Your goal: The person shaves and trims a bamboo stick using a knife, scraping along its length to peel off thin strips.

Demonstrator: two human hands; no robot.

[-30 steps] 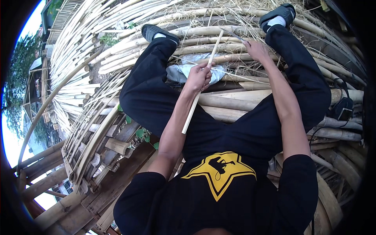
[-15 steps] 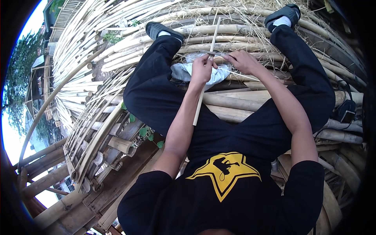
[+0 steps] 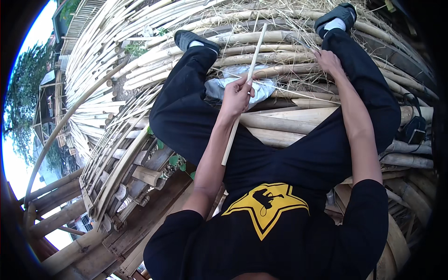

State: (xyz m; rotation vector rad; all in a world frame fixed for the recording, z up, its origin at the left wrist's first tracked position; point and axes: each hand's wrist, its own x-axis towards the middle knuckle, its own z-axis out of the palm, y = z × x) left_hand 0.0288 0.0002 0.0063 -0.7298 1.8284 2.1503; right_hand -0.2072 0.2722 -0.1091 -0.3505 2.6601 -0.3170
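My left hand (image 3: 236, 97) is closed round a long, narrow bamboo strip (image 3: 256, 53), which slants from the far middle down toward my lap. Its near end rests by my left forearm. A knife (image 3: 302, 42) is gripped in my right hand (image 3: 328, 62), near my right shin and well apart from the strip. The thin blade points up and to the left, over loose straw, and its outline is faint. Beneath and beyond my left hand lies a crumpled pale plastic bag (image 3: 217, 88) on the bamboo poles.
Bamboo poles (image 3: 280, 122) lie under and between my spread legs. Straw and shavings (image 3: 298, 18) cover those beyond my feet. A stack of split bamboo (image 3: 109, 172) stands at the left, beside a long bent pole (image 3: 60, 119). A small black device with a strap (image 3: 414, 133) sits at the right.
My right hand has swung away to the right with the knife, off the strip. My left hand has shifted slightly nearer to me, and the strip has come down with it.
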